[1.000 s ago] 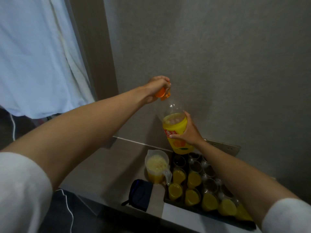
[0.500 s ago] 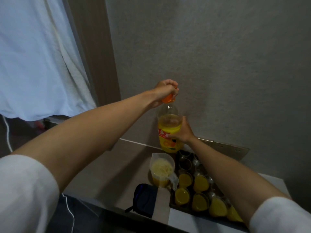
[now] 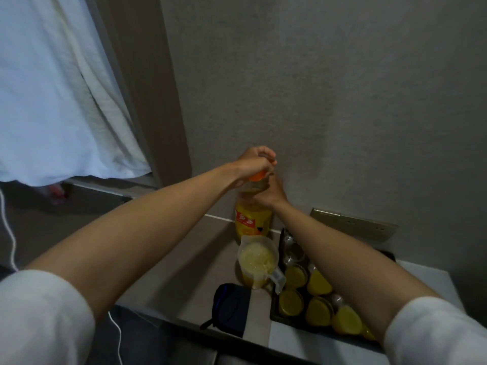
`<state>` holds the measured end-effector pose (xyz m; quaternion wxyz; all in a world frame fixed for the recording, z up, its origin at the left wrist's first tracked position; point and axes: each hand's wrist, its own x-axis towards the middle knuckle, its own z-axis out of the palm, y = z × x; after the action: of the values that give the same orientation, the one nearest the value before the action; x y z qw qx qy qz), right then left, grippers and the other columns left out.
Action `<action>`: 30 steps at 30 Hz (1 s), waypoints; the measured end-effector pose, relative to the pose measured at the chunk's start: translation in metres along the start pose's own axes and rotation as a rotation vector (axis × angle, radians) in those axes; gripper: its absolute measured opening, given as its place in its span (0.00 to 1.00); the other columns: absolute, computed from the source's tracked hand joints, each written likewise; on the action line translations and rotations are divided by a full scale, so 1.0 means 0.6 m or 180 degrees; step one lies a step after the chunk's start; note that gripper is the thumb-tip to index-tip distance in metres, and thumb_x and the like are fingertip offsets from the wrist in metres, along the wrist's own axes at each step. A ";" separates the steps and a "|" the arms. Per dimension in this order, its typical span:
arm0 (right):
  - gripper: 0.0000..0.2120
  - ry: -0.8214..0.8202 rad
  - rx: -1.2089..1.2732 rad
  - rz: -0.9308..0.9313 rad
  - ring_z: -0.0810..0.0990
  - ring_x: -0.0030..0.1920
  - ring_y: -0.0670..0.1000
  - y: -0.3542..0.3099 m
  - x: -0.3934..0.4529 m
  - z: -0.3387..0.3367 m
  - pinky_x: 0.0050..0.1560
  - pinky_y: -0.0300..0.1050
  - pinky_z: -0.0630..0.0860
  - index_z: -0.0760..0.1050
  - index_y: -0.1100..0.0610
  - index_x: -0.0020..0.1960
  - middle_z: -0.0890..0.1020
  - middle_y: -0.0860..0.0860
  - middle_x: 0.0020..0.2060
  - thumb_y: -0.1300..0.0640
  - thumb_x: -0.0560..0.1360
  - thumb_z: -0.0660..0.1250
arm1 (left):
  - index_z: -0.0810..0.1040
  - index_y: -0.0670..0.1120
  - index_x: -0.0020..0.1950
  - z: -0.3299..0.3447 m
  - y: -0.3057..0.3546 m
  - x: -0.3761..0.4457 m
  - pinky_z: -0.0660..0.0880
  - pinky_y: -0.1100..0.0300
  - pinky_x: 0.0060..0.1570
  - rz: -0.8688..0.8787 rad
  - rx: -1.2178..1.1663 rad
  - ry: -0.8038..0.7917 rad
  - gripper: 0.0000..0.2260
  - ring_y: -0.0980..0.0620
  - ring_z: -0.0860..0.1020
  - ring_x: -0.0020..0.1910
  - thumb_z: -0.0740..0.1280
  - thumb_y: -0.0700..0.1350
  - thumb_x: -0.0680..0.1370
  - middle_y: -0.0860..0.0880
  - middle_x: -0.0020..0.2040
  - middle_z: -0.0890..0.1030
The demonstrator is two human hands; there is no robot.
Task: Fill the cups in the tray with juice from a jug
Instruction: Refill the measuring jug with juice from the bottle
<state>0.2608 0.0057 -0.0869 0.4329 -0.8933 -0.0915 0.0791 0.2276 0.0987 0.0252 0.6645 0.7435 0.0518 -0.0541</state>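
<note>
The bottle [image 3: 252,219] of orange drink stands upright on the bench [image 3: 184,280] against the grey wall [image 3: 329,88]; its yellow wrap carries a red band with pale lettering too blurred to read; no other writing shows. One jug [image 3: 259,262], clear plastic and foamy with yellow juice, stands just in front of the bottle, its handle turned toward the tray [image 3: 279,316]; the single dark tray lies to the jug's right, touching or nearly touching it. Six filled cups [image 3: 295,275] can be counted in the tray's near end, and a few empty clear ones [image 3: 292,250] sit at the far end, partly hidden under the right forearm, so their count cannot be told. One dark pouch [image 3: 232,306] lies on the bench near the jug; one white cable [image 3: 10,238] hangs at the left; one wall socket plate [image 3: 353,227] sits behind the tray.

The left hand [image 3: 254,163] curls over the orange cap [image 3: 257,177], gripping it; the right hand [image 3: 271,196] clasps the bottle's neck just below.

A second ago the bottle was lifted and tilted, the cap off its mouth; now it is down on the bench with the cap over its mouth, and the right hand has moved from the label up to the neck.
</note>
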 end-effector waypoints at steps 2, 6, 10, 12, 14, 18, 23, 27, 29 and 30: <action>0.60 -0.0033 -0.0076 0.0121 0.76 0.65 0.58 -0.002 -0.006 0.002 0.64 0.52 0.77 0.68 0.46 0.73 0.75 0.54 0.68 0.26 0.44 0.73 | 0.75 0.46 0.45 0.004 -0.006 -0.003 0.73 0.66 0.27 -0.0031 0.0141 -0.0091 0.17 0.52 0.77 0.39 0.62 0.24 0.74 0.46 0.43 0.80; 0.53 0.0096 -0.0214 0.0211 0.77 0.62 0.60 0.024 -0.013 0.010 0.61 0.57 0.79 0.73 0.48 0.67 0.78 0.55 0.62 0.24 0.47 0.68 | 0.74 0.46 0.45 0.014 -0.023 -0.001 0.73 0.64 0.28 -0.0132 0.0364 -0.0282 0.16 0.50 0.77 0.38 0.64 0.24 0.74 0.46 0.45 0.81; 0.36 0.0140 -0.0357 0.0304 0.80 0.53 0.60 0.060 -0.031 0.018 0.51 0.51 0.79 0.76 0.48 0.51 0.81 0.58 0.52 0.25 0.52 0.67 | 0.72 0.45 0.47 0.017 -0.033 0.004 0.77 0.63 0.30 -0.0474 0.0349 -0.0423 0.14 0.49 0.82 0.42 0.62 0.25 0.77 0.43 0.46 0.82; 0.39 0.0166 -0.0309 0.0297 0.77 0.55 0.58 0.068 -0.043 0.019 0.50 0.46 0.74 0.76 0.49 0.55 0.80 0.56 0.54 0.26 0.52 0.69 | 0.73 0.45 0.47 0.019 -0.040 0.007 0.81 0.57 0.37 -0.0512 0.0575 -0.0527 0.12 0.46 0.83 0.45 0.64 0.28 0.76 0.41 0.47 0.84; 0.39 0.0280 -0.0105 0.0215 0.76 0.56 0.58 0.072 -0.057 0.017 0.52 0.49 0.76 0.72 0.47 0.61 0.77 0.53 0.55 0.33 0.54 0.76 | 0.75 0.47 0.45 0.018 -0.043 0.009 0.82 0.49 0.49 -0.0398 0.1002 -0.0482 0.11 0.45 0.83 0.46 0.69 0.33 0.71 0.41 0.49 0.86; 0.30 0.0507 0.0011 0.0260 0.76 0.59 0.63 0.098 -0.064 0.026 0.57 0.53 0.77 0.70 0.42 0.52 0.76 0.57 0.56 0.37 0.57 0.80 | 0.73 0.47 0.42 0.007 -0.041 0.013 0.79 0.54 0.33 -0.0478 0.0715 0.0003 0.08 0.44 0.83 0.36 0.64 0.34 0.75 0.40 0.44 0.85; 0.56 0.0471 0.0043 0.0735 0.75 0.64 0.63 0.110 -0.048 0.030 0.62 0.56 0.77 0.69 0.53 0.67 0.72 0.56 0.60 0.24 0.47 0.72 | 0.77 0.43 0.39 -0.017 -0.046 0.020 0.66 0.67 0.22 -0.0608 0.1156 0.0280 0.10 0.50 0.77 0.23 0.62 0.45 0.77 0.40 0.36 0.85; 0.61 0.0461 0.0076 0.0933 0.74 0.66 0.62 0.114 -0.051 0.028 0.63 0.58 0.77 0.66 0.55 0.70 0.70 0.55 0.62 0.23 0.46 0.72 | 0.75 0.44 0.32 -0.024 -0.061 0.031 0.70 0.59 0.35 -0.0396 0.1779 0.0515 0.21 0.44 0.83 0.39 0.57 0.49 0.82 0.38 0.35 0.80; 0.60 0.0438 0.0049 0.0935 0.72 0.67 0.63 0.117 -0.057 0.030 0.63 0.57 0.76 0.65 0.55 0.71 0.69 0.55 0.63 0.24 0.48 0.73 | 0.76 0.43 0.35 -0.022 -0.071 0.039 0.71 0.54 0.48 -0.0305 0.2199 0.0413 0.22 0.39 0.82 0.51 0.53 0.47 0.85 0.36 0.43 0.83; 0.59 0.0425 0.0055 0.0913 0.71 0.68 0.63 0.120 -0.056 0.032 0.64 0.57 0.75 0.64 0.55 0.72 0.68 0.55 0.63 0.25 0.50 0.75 | 0.78 0.41 0.41 -0.020 -0.076 0.044 0.71 0.52 0.53 -0.0259 0.2371 0.0380 0.21 0.37 0.80 0.56 0.51 0.45 0.86 0.34 0.50 0.83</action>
<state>0.2309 -0.0312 -0.1531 0.4299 -0.8967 0.0667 0.0814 0.2469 0.1159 -0.0222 0.3417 0.9334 0.0966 -0.0522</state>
